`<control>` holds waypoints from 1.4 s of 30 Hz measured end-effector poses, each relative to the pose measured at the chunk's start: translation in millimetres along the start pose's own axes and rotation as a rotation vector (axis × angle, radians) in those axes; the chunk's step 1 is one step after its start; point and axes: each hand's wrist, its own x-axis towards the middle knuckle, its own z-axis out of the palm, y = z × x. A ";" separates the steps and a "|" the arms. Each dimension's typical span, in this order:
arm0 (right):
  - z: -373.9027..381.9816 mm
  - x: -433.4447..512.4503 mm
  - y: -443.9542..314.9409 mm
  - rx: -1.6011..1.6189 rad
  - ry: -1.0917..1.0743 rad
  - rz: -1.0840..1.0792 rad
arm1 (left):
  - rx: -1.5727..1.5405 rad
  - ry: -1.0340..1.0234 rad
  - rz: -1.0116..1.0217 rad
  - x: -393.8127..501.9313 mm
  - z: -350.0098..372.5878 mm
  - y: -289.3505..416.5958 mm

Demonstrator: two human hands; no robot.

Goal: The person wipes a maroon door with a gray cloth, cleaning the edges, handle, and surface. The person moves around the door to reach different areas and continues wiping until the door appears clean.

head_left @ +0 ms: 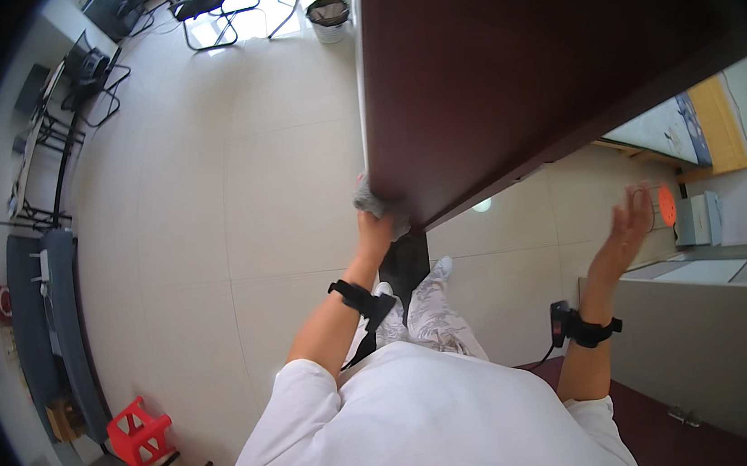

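Note:
My left hand (374,227) is closed on a grey cloth (367,199) at the near edge of a dark red door (467,86). The cloth wraps around the door's outer edge and lies against it. My right hand (621,234) is raised on the right, apart from the door, with its fingers extended and nothing in it. Each wrist wears a black strap with a small device. The door stands between my hands, over a dark strip on the floor near my feet.
A grey cabinet (698,328) stands close on my right, with a bed (663,127) farther off. On the left are a red plastic stool (139,433) and a grey sofa (73,333). A waste bin (328,21) and folding chairs (210,1) stand farther away.

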 end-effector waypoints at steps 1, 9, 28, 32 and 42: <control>6.7 15.7 -15.3 -0.028 0.055 -0.087 | 0.038 0.034 0.127 -2.1 3.1 10.9; 78.4 75.0 -61.2 -0.365 0.114 -0.762 | 0.287 0.105 0.171 10.5 11.9 -43.1; 116.0 108.9 -41.2 -0.326 0.196 -0.855 | 0.286 0.305 -0.379 6.5 12.2 -130.9; 118.3 111.4 -39.5 -0.259 0.210 -0.832 | 0.193 0.564 0.102 8.0 35.1 -68.6; 123.0 115.5 -32.9 -0.182 0.102 -0.786 | 0.179 0.397 -0.046 18.2 16.0 -56.1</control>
